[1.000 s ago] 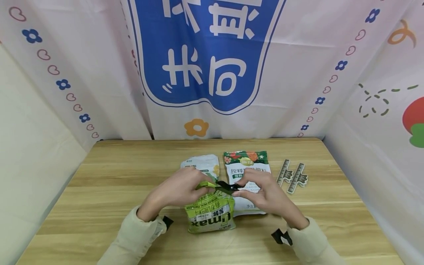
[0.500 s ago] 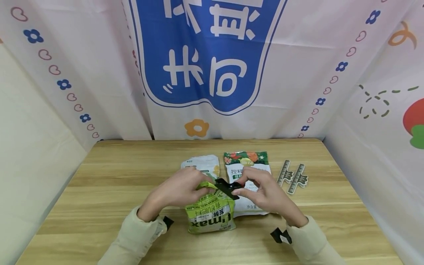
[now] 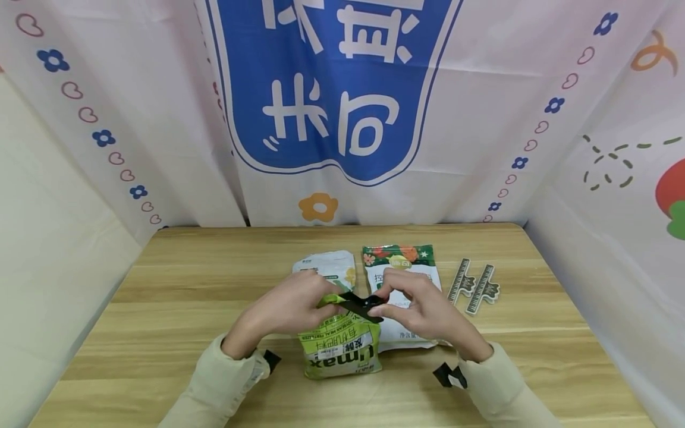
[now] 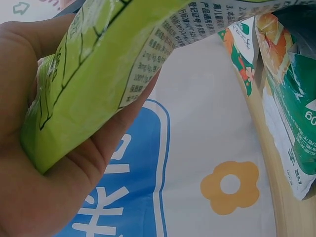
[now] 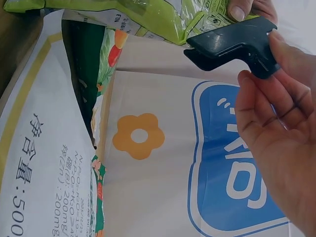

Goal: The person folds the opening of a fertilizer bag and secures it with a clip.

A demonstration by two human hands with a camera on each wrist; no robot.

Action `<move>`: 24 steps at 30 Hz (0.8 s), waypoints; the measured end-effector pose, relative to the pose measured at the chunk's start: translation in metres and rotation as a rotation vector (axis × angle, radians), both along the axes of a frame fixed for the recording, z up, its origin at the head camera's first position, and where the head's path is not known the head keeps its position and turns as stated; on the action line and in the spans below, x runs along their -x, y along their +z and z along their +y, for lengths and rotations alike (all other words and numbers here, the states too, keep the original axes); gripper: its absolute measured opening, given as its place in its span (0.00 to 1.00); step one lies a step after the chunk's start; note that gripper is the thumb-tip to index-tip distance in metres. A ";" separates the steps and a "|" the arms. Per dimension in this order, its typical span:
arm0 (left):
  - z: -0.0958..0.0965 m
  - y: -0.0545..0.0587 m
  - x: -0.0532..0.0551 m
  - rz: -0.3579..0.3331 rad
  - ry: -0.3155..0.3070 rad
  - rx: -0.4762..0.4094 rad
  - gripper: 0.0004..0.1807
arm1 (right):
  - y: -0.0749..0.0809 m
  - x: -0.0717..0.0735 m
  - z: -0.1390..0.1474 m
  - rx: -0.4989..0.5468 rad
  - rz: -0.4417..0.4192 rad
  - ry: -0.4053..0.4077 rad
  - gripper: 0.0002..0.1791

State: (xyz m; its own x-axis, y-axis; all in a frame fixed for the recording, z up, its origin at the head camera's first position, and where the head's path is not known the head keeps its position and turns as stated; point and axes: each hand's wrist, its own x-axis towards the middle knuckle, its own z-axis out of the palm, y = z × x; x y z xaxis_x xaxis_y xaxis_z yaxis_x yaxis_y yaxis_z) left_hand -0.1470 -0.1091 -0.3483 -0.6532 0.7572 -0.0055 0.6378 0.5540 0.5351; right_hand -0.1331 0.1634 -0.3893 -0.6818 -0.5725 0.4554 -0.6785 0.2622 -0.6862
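A lime-green fertilizer bag [image 3: 339,356] stands on the table in front of the person. My left hand [image 3: 294,303] grips its gathered top; in the left wrist view the green film [image 4: 98,89] passes between thumb and fingers. With thumb and fingertips, my right hand [image 3: 428,306] pinches the handle of a black bag clip [image 3: 363,306]. The clip's long edge overlaps the bag's folded top beside the left fingers. From the right wrist, the dark clip [image 5: 229,42] appears right at the bag's edge, its mouth toward the green film.
Behind the green bag lies a pale bag [image 3: 323,260], partly covered by the left hand. A white fertilizer bag with a green floral top [image 3: 398,255] lies beside it, under the right hand. Two ruler-edged clips [image 3: 459,280] rest farther right. A printed curtain [image 3: 471,119] hangs behind the table.
The black clip has turned so its long edge shows, and has shifted slightly left over the bag's top with the right hand. The left hand keeps its grip in place.
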 end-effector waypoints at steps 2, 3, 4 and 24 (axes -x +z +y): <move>0.000 0.000 0.000 -0.001 0.003 0.003 0.05 | 0.001 0.001 -0.002 0.000 -0.005 0.009 0.09; 0.000 -0.001 0.000 0.002 0.003 0.003 0.05 | 0.001 0.001 -0.002 0.001 -0.007 0.013 0.09; 0.000 -0.001 0.000 0.004 0.004 0.004 0.04 | 0.001 0.002 -0.003 0.003 -0.010 0.018 0.09; -0.002 0.005 -0.002 -0.077 0.016 0.035 0.31 | 0.001 0.011 -0.006 -0.030 -0.084 0.097 0.07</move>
State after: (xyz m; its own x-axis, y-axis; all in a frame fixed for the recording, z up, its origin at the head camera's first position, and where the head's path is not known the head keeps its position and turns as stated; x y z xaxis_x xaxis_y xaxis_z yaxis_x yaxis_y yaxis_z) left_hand -0.1448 -0.1109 -0.3438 -0.6619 0.7450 -0.0824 0.5865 0.5832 0.5620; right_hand -0.1442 0.1575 -0.3880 -0.6578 -0.6497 0.3811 -0.6423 0.2195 -0.7344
